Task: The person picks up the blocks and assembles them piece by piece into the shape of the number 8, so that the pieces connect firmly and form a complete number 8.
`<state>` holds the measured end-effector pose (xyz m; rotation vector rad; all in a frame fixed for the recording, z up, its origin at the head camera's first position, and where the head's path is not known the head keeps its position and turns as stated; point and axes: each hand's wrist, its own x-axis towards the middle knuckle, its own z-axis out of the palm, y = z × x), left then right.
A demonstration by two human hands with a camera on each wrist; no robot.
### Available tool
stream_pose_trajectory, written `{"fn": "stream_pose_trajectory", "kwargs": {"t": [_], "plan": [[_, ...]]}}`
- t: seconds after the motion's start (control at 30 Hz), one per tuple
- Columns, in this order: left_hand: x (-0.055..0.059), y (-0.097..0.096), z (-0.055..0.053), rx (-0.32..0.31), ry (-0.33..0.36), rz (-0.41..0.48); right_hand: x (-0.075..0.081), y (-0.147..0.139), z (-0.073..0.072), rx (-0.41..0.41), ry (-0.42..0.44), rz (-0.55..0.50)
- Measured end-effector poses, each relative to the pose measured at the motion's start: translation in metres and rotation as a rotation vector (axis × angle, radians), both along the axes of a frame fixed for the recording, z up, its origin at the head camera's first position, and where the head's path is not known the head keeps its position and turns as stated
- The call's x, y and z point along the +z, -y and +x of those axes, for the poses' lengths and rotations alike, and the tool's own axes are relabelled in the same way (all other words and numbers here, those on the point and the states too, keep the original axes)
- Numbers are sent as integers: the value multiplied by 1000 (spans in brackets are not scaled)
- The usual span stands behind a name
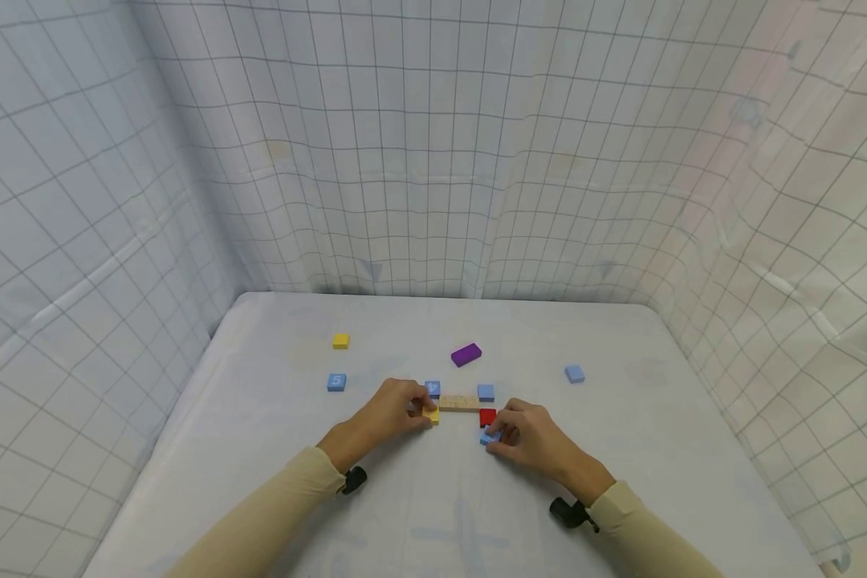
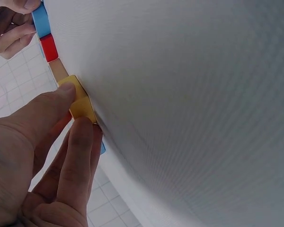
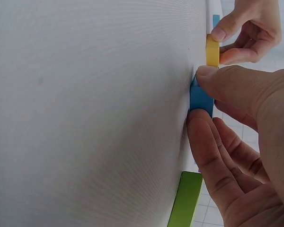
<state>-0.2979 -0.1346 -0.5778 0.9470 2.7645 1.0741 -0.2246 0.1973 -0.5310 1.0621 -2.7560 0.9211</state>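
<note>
My left hand (image 1: 399, 404) pinches a yellow block (image 2: 83, 109) between thumb and fingers, at the left end of a flat wooden piece (image 1: 458, 404). Just behind that yellow block lies a blue block marked 4 (image 1: 433, 388). On the other side, my right hand (image 1: 531, 433) holds a small blue block (image 3: 201, 100) by its two ends, thumb on one and fingers on the other. This blue block sits directly in front of a red block (image 1: 487, 417). Behind the red one is another blue block (image 1: 486, 392), near the wooden piece's right end.
A purple block (image 1: 466, 355) lies farther back. To the left are a yellow block (image 1: 341, 341) and a blue block marked 5 (image 1: 336, 382); far right, another blue block (image 1: 574, 373). The right wrist view has a green block (image 3: 185, 201). Gridded white curtains (image 1: 433, 144) surround the white table (image 1: 274, 433).
</note>
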Motion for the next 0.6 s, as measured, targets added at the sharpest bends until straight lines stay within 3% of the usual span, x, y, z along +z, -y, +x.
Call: {"fn": "stream_pose_trajectory", "kwargs": {"t": [0.27, 0.37, 0.6], "plan": [[55, -10, 33, 15, 43, -15, -1, -1, -1, 1, 17, -3], [61, -12, 37, 28, 59, -37, -1, -1, -1, 3, 14, -6], [60, -12, 37, 34, 76, -36, -1, -1, -1, 5, 4, -13]]}}
